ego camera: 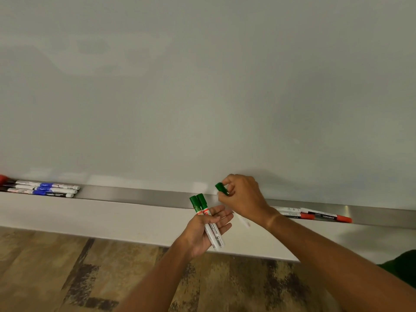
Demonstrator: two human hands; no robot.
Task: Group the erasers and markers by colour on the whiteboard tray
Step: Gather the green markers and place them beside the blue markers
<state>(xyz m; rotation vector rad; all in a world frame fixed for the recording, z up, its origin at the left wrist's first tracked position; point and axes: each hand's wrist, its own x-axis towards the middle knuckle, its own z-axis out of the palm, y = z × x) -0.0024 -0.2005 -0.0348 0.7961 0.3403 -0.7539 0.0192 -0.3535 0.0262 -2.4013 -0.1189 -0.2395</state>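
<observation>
My left hand point(203, 230) holds two green-capped markers point(208, 221) across its palm, caps pointing up toward the tray. My right hand point(244, 197) is shut on a third green marker point(221, 188), its cap sticking out above the metal tray point(139, 195); its white barrel shows below the hand. Three blue markers point(45, 188) lie side by side at the tray's left end. Red-capped markers point(315, 216) lie in the tray to the right, partly hidden behind my right forearm.
The whiteboard point(202, 86) fills the upper view. A red object point(2, 179) peeks in at the tray's far left edge. A white ledge point(112, 219) runs under the tray, with a wood-patterned floor point(67, 278) below.
</observation>
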